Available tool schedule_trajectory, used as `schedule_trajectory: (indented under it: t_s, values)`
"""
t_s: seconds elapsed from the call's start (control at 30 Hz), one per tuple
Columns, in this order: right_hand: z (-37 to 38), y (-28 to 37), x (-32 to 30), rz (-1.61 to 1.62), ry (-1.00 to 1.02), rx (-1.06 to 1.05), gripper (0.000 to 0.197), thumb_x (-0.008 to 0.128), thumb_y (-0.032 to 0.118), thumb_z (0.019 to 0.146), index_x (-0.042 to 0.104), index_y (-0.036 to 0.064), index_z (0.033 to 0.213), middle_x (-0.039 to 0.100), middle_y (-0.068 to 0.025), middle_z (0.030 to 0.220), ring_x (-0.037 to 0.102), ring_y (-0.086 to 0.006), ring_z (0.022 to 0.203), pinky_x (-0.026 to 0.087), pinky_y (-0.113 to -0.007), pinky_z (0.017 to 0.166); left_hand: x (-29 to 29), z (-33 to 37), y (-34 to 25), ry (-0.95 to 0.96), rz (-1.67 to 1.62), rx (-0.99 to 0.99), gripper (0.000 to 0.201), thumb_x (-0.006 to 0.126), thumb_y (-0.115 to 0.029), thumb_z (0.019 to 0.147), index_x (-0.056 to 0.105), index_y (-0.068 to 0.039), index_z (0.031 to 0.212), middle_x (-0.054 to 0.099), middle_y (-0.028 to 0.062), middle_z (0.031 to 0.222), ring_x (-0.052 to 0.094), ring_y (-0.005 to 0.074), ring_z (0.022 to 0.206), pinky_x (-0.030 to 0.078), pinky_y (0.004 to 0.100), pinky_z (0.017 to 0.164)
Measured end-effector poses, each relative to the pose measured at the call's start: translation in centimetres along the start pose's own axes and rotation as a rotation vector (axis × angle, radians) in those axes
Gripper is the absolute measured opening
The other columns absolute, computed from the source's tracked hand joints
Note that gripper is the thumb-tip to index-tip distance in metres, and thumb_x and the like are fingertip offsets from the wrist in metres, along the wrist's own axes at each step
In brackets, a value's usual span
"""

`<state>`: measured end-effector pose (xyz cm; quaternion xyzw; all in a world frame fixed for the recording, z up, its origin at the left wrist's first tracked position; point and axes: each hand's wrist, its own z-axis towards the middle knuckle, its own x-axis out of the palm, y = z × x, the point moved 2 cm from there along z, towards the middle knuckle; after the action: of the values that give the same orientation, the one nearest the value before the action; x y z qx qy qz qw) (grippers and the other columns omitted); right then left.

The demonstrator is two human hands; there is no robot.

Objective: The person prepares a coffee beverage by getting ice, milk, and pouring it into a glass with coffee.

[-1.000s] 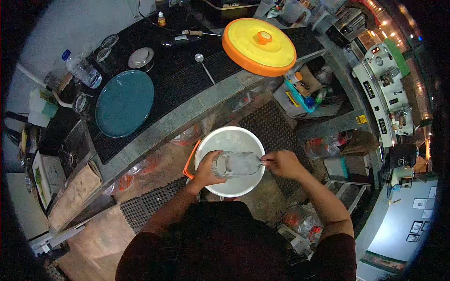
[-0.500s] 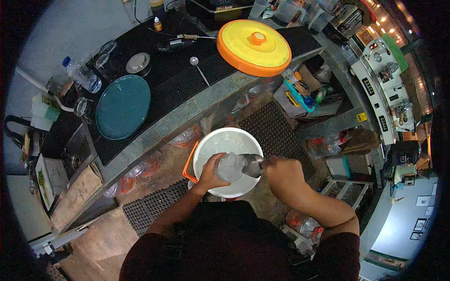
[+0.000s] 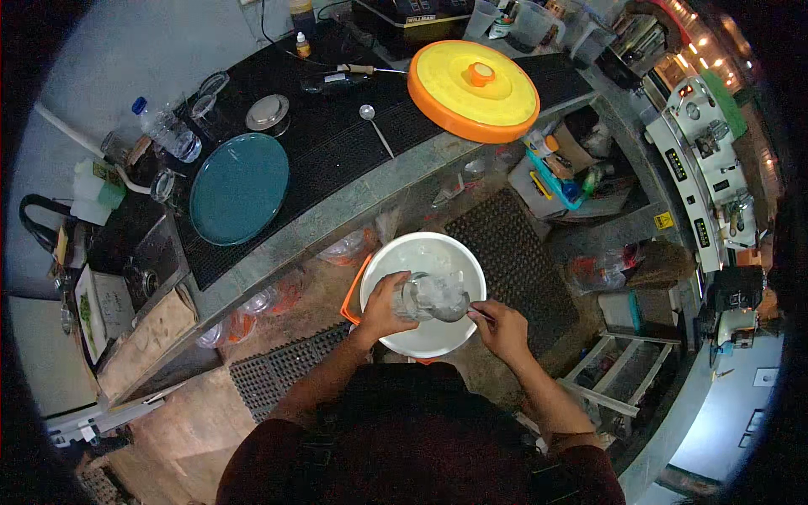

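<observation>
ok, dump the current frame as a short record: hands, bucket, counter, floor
left_hand: grips a clear glass, tilted with its mouth toward the right
right_hand: holds a metal scoop at the glass's mouth
scoop_load: ice
white bucket: below glass and scoop
counter: yellow-and-orange lid, teal oval plate, long-handled spoon, blue-capped bottle
floor: black perforated mat
scoop_glass_contact: cannot tell

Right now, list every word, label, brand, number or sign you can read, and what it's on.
Black machine, top: pale lettering on its front; not copying it.
Yellow sticker, right: dark symbol, too small to read.
Small bottle with orange label: blurred.
White machine, right: panel marks too small.
Glass, scoop, white tub: no text visible.
</observation>
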<state>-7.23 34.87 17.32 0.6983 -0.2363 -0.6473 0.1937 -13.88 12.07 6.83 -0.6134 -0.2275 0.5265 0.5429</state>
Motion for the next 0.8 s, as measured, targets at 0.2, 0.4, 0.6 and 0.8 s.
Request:
schedule_trajectory:
  t_s: [0.2, 0.4, 0.6, 0.8]
  values:
    - [0.0, 2.1, -2.2, -0.237, -0.046, -0.137, 0.019, 0.065, 0.026, 0.081, 0.068, 0.0105, 0.092, 0.066, -0.0077, 0.082, 0.065, -0.0267, 0.07, 0.051, -0.038, 0.058, 1.1, 0.7, 0.4, -0.015, -0.063, 0.01, 0.094, 0.085, -0.016, 0.048, 0.04, -0.005, 0.129, 0.051, 0.0171, 0.122, 0.05, 0.0339, 0.114, 0.043, 0.0402, 0.099]
    - [0.7, 4.0, -4.2, -0.447, -0.115, -0.267, 0.018, 0.064, 0.021, 0.079, 0.066, 0.0077, 0.091, 0.06, -0.0067, 0.073, 0.063, -0.024, 0.067, 0.05, -0.037, 0.054, 0.8, 1.7, -0.4, -0.011, -0.023, 0.016, 0.092, 0.085, -0.016, 0.047, 0.042, -0.006, 0.128, 0.051, 0.0157, 0.122, 0.051, 0.0334, 0.114, 0.042, 0.0407, 0.099]
    - [0.1, 5.8, -5.3, -0.495, -0.12, -0.277, 0.019, 0.064, 0.021, 0.08, 0.065, 0.0061, 0.091, 0.06, -0.0073, 0.076, 0.063, -0.0229, 0.068, 0.05, -0.036, 0.053, 0.5, 1.6, -0.3, -0.029, -0.063, 0.033, 0.093, 0.086, -0.017, 0.044, 0.044, -0.007, 0.127, 0.052, 0.0159, 0.122, 0.05, 0.033, 0.115, 0.041, 0.0408, 0.1]
    - [0.0, 9.0, -5.1, -0.707, 0.002, -0.232, 0.022, 0.061, 0.016, 0.077, 0.066, 0.0038, 0.095, 0.059, -0.0063, 0.074, 0.062, -0.0223, 0.067, 0.05, -0.034, 0.054, 1.4, 1.3, -0.2, -0.154, -0.09, 0.009, 0.094, 0.087, -0.015, 0.043, 0.045, -0.007, 0.127, 0.053, 0.0143, 0.122, 0.052, 0.0315, 0.115, 0.043, 0.0399, 0.098]
